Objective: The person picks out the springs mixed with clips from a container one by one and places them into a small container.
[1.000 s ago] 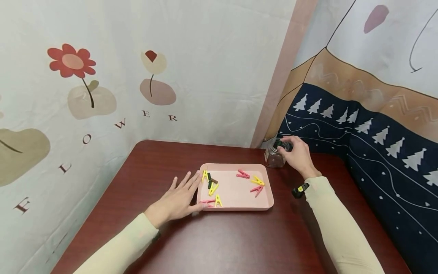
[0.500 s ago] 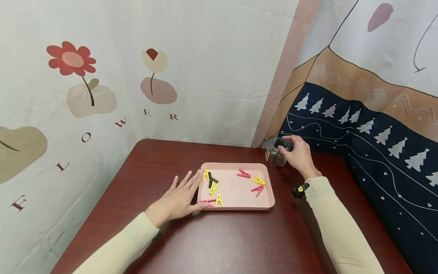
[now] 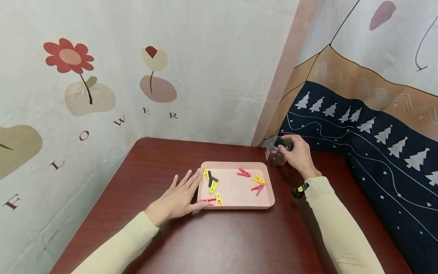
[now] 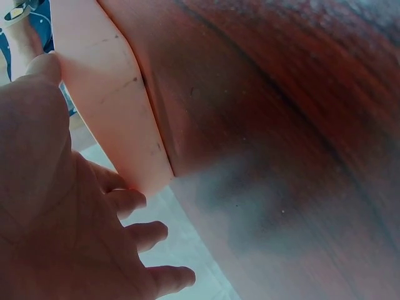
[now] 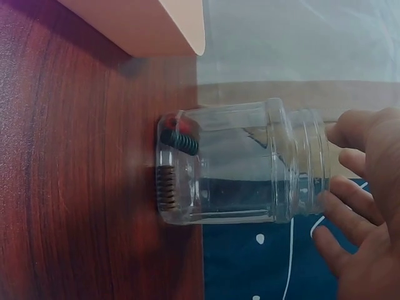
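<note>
My left hand (image 3: 176, 199) lies with spread, straight fingers along the left edge of a pink tray (image 3: 236, 188), its thumb at the near left corner. At the mouth of a clear jar (image 5: 237, 169), my right hand (image 3: 299, 156) has loosely bent, parted fingers with nothing between them. On the jar's bottom lie a dark green spring (image 5: 179, 142), a brown spring (image 5: 166, 187) and something red (image 5: 177, 122). At the tray's left end, a dark green spring (image 3: 210, 181) and a brown spring (image 3: 215, 179) lie among yellow clothespins (image 3: 214, 187) and a pink clothespin (image 3: 207, 200).
Two pink clothespins (image 3: 244, 172) and a yellow clothespin (image 3: 258, 179) lie at the tray's right side. The jar stands just past the tray's far right corner on the dark red table (image 3: 236, 239). Printed cloths (image 3: 212, 76) hang behind and to the right.
One second ago my right fingers had a dark green spring at the jar's mouth; it has left them and dropped into the jar. The left hand stays on the tray's edge.
</note>
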Demonstrator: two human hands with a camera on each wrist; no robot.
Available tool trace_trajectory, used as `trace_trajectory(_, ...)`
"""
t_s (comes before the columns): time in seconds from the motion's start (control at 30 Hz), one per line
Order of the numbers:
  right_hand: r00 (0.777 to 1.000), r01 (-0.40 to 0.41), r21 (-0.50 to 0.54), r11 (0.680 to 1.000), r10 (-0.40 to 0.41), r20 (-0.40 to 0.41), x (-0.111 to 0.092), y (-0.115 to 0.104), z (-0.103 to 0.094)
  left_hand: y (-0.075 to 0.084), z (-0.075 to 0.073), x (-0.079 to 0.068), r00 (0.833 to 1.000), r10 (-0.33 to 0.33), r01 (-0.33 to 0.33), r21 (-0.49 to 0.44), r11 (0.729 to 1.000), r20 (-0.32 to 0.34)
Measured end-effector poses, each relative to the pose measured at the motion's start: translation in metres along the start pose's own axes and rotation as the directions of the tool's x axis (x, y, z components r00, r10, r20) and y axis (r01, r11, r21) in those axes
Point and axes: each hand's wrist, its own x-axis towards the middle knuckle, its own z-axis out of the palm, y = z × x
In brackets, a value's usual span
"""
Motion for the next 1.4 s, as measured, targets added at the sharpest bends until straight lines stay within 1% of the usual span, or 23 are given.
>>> trace_trajectory(0.17,0.999,0.047,-0.009,0.999,-0.047,-0.017,-0.001,-0.001,-0.001,0.0,-0.002,0.002,1.0,0.001,-0.001,0.003,1.0,0.0)
trace_trajectory(0.3,0.995,0.095,-0.004,0.995,-0.095,-0.027,-0.004,-0.006,0.002,0.0,-0.001,0.002,1.0,0.003,-0.003,0.008,1.0,0.008)
trace_trajectory(0.47,0.99,0.14,-0.006,0.99,-0.14,-0.016,-0.009,-0.016,0.008,-0.001,0.001,0.001,1.0,-0.001,0.001,0.006,1.0,0.011)
trace_trajectory(0.6,0.987,0.161,-0.02,0.987,-0.161,0.009,-0.013,-0.027,0.011,0.001,0.001,0.001,1.0,0.0,0.0,-0.002,1.0,0.002)
trace_trajectory(0.77,0.977,0.21,-0.033,0.977,-0.209,0.045,-0.016,-0.046,0.015,0.002,-0.001,0.001,1.0,0.002,-0.002,0.004,1.0,-0.009)
trace_trajectory(0.93,0.961,0.263,-0.024,0.965,-0.26,0.095,-0.018,-0.064,0.022,0.003,-0.002,0.0,1.0,-0.002,0.002,0.013,1.0,-0.002)
trace_trajectory(1.07,0.946,0.299,-0.006,0.954,-0.295,0.136,-0.019,-0.076,0.028,0.002,-0.002,-0.001,1.0,-0.002,0.002,0.009,1.0,-0.012)
trace_trajectory(1.2,0.936,0.304,0.021,0.952,-0.303,0.177,-0.019,-0.084,0.034,0.001,-0.002,0.0,1.0,-0.002,0.002,0.01,1.0,-0.013)
trace_trajectory(1.4,0.921,0.308,0.028,0.951,-0.305,0.243,-0.019,-0.095,0.043,0.001,-0.001,0.001,1.0,-0.001,0.001,0.004,1.0,-0.007)
